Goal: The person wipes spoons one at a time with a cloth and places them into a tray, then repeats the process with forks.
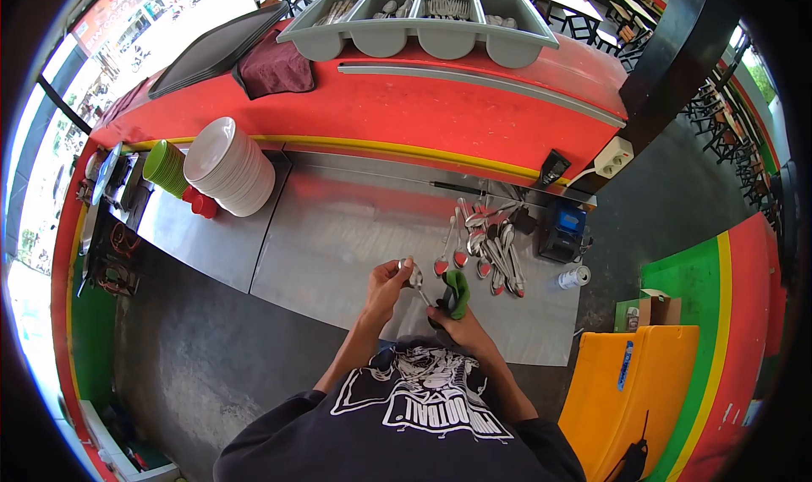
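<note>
My left hand [389, 287] pinches a metal spoon [416, 277] near its bowl, above the steel counter. The spoon's handle runs down toward my right hand [463, 326], which is closed around a green and dark cloth [457, 293]. The handle end meets the cloth and fingers there; whether the cloth wraps it is hidden. Just beyond my right hand, a loose pile of spoons [496, 249] lies on the counter, several with bowls toward me.
A grey cutlery tray [414, 35] with four compartments stands on the red ledge [440, 101]. Stacked white plates [233, 173] and green bowls [165, 165] are at left. A blue-screened device [565, 228] and a can [573, 277] sit at right, by an orange container [630, 397].
</note>
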`<control>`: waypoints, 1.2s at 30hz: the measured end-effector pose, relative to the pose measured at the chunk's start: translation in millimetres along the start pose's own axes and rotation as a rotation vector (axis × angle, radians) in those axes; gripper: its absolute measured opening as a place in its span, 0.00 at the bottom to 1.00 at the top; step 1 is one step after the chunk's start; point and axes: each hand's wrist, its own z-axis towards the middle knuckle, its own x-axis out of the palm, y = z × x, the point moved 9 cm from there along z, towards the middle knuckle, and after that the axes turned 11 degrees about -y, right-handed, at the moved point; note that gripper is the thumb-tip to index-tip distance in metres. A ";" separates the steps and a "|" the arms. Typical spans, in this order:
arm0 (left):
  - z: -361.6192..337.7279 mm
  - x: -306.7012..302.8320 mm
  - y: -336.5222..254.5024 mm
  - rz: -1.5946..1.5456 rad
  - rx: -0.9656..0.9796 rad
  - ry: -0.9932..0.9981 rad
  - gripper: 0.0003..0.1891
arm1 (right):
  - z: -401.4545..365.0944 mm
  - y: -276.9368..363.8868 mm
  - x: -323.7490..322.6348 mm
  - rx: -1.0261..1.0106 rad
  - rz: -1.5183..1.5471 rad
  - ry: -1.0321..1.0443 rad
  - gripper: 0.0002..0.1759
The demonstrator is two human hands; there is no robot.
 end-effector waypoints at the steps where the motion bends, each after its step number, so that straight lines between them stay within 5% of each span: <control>1: 0.0 1.5 -1.9 -0.013 0.001 0.005 0.14 | -1.2 0.0 -0.2 0.018 0.024 0.001 0.14; 20: 5.1 23.3 -32.0 -0.175 -0.006 0.099 0.13 | -17.4 3.6 -37.7 -0.069 0.190 -0.208 0.15; 28: -28.1 46.9 24.4 0.244 0.031 0.208 0.16 | -19.8 52.9 -25.9 -0.471 -0.305 -0.314 0.13; 29: -22.6 38.1 63.7 -0.011 -0.337 0.131 0.18 | -19.7 53.0 -23.8 -0.487 -0.312 -0.322 0.13; 32: -25.2 35.3 40.8 0.238 -0.068 0.238 0.18 | -20.1 51.3 -17.5 -0.451 -0.346 -0.225 0.15; 36: -17.1 26.9 33.9 0.128 0.003 0.154 0.17 | -17.1 52.0 -15.0 -0.413 -0.204 -0.136 0.15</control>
